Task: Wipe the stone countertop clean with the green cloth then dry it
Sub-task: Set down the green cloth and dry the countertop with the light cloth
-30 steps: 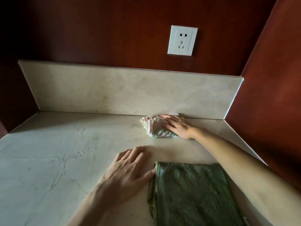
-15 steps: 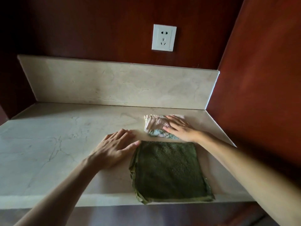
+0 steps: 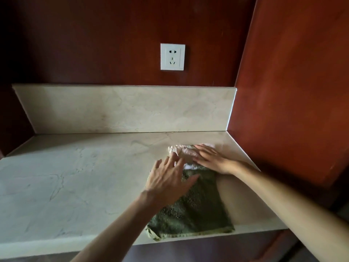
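Here, item by item, as seen from the head camera:

Pale beige veined stone countertop [image 3: 75, 176]: flat slab filling the lower half of the view, its front edge running along the bottom, a matching stone upstand [image 3: 122, 108] standing at its back.

Dark green folded terry cloth [image 3: 196, 210]: lies flat on the right part of the countertop, its near hem reaching the front edge, one near corner slightly curled at the lip. Its far end is partly covered by both hands.

Small crumpled pale cloth with pink and green tones [image 3: 176, 150]: sits on the countertop just beyond the green cloth, near the right rear corner, touching or nearly touching the green cloth; the exact join is hidden by the hands.

Left hand [image 3: 168, 182]: palm down over the far left part of the green cloth, fingers extended and loosely spread, thumb splayed to the right across the terry. Fingertips reach the edge of the pale cloth. Whether the palm presses down or hovers cannot be told. Nothing is gripped.

Right hand [image 3: 211, 157]: palm down, fingers straight and lying close together, flat on the pale cloth, with the heel of the hand at the far right corner of the green cloth. Forearm crosses in from the lower right.

White wall socket [image 3: 172, 56]: mounted on the dark red-brown wall panel [image 3: 94, 44] above the upstand
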